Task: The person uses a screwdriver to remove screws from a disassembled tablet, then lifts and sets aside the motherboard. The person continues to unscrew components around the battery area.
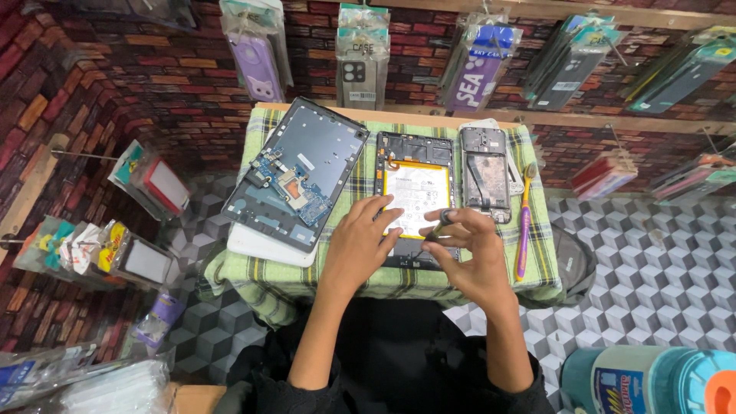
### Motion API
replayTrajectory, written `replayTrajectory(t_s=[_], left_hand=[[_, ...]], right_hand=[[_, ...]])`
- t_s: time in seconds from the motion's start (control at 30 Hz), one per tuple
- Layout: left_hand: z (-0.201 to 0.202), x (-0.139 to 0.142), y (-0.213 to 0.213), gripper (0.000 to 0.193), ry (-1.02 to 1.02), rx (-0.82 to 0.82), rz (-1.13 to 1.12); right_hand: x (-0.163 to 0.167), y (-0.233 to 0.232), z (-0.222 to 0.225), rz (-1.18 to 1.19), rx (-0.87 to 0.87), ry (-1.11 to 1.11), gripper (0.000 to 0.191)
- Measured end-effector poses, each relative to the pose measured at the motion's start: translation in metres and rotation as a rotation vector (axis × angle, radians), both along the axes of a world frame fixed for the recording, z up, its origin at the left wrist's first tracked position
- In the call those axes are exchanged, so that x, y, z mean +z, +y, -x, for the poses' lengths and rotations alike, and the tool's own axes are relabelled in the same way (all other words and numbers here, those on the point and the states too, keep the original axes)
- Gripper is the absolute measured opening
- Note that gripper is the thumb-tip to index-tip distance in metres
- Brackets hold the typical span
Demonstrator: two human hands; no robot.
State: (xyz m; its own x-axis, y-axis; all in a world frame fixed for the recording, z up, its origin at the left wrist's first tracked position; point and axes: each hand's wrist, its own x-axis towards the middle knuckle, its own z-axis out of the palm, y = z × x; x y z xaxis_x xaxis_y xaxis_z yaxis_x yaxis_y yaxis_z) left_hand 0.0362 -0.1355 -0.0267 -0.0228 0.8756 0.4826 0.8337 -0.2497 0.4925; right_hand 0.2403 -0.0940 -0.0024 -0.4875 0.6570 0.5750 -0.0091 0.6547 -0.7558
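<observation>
**K:** Opened tablet (414,201) sits back-off at the middle of the checked cloth (383,276), pale battery face up. Left hand (360,245) lies flat on it, fingers spread over the battery's lower left. Right hand (475,253) is curled just beside the lower right corner, fingertips pinching a small dark tool (443,221); can't tell what kind.

**R:** Risks?

**K:** Main one, I'd say: the tool tip is right at the battery edge. A slip or too much force could dent or puncture the cell. The left palm bearing on the pouch adds to that.

**R:** Anything else on the unit?

**K:** Thin cables and the frame near the bottom edge are under the fingers, hidden from view. Prying blind there could tear one.

**R:** Surroundings?

**K:** Crowded. Larger opened tablet (299,172) lies tilted to the left, its exposed board up, resting on a white slab (264,244) that hangs at the table edge. A left elbow swing could knock it off. Opened phone (484,172) is just to the right, with a purple-handled toothbrush (524,230) beside it; a right wrist sweep could push either one.

**R:** Cloth?

**K:** Loose and draped. Small screws would probably vanish in the folds, or a tug could drag everything.
</observation>
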Motion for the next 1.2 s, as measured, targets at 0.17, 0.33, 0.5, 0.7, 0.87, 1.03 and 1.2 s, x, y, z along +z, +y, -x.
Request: replayTrajectory(t_s=[0.17, 0.33, 0.5, 0.7, 0.87, 1.03, 1.2], left_hand=[[0.001, 0.005, -0.001, 0.029, -0.051, -0.007, 0.021], [0.002, 0.008, -0.001, 0.030, -0.141, -0.042, 0.052], [0.004, 0.008, 0.001, 0.020, -0.197, -0.104, 0.055], [0.004, 0.000, 0.001, 0.010, -0.268, -0.095, 0.061], [0.004, 0.002, 0.004, 0.014, -0.260, 0.114, -0.130], [0.006, 0.015, -0.006, 0.018, -0.309, 0.349, -0.105], [0.038, 0.037, 0.016, 0.015, -0.087, 0.550, 0.019]], right_hand=[[-0.011, 0.003, -0.007, -0.070, -0.037, 0.125, 0.070], [-0.015, 0.008, -0.004, -0.050, -0.008, 0.248, 0.076], [-0.018, 0.018, 0.009, -0.016, -0.034, 0.309, 0.079], [-0.032, 0.029, 0.013, 0.023, -0.021, 0.350, 0.079], [-0.046, 0.045, 0.019, -0.012, -0.071, 0.485, 0.078], [-0.057, 0.049, 0.022, -0.134, -0.088, 0.370, 0.078], [-0.057, 0.046, 0.022, -0.028, -0.112, 0.404, 0.077]])
